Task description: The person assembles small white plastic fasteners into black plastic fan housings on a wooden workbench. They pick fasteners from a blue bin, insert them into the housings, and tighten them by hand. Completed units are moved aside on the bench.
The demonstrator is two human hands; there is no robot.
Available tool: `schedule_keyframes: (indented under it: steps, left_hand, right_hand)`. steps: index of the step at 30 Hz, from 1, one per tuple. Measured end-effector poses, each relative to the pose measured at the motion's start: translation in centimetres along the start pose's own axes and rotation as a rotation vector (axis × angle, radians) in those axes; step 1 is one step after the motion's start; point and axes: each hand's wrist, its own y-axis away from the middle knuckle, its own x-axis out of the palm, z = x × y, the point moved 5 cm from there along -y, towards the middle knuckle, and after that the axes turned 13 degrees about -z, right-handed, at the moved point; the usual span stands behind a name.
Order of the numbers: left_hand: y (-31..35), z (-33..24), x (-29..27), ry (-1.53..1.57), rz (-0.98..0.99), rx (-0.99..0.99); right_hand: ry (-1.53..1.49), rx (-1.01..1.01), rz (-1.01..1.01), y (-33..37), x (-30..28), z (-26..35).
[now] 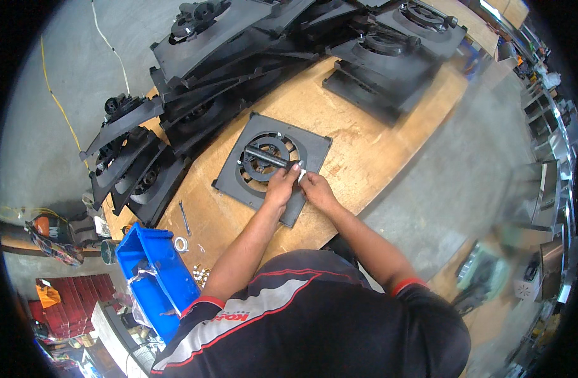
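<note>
Just hands point(300, 181) at frame's point(238, 173) near edge

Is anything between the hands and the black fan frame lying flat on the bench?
Nothing visible. Both the left hand and right hand already rest at the near edge of the fan frame, pinching a small white piece.

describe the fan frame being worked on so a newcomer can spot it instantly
Start at the wooden workbench. Stacks of black fan frames crowd its far and left edges. The one in question, the square black fan frame, lies flat and alone near the front edge, with the left hand and right hand meeting at its rim.
</note>
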Motion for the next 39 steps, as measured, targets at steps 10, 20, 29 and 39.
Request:
schedule_keyframes:
  steps: [10,20,29,39]
  left_hand:
    - [-0.7,1.4,0.4,0.259,0.05,-0.127]
    - [0.3,0.4,0.1,0.131,0.043,-0.113]
    - [0.8,2.1,-3.2,-0.182,-0.064,0.16]
    - [14.4,11.6,-13.0,0.836,-0.149,-0.263]
  right_hand:
    - [-0.682,0.432,-0.071,-1.2,-3.6,3.9]
    - [-0.647,0.572,0.038,3.3,-0.5,-0.5]
    - [-0.057,0.305,0.452,7.8,-0.2,2.7]
    - [0.236,-0.187,0.836,13.0,11.1,5.6]
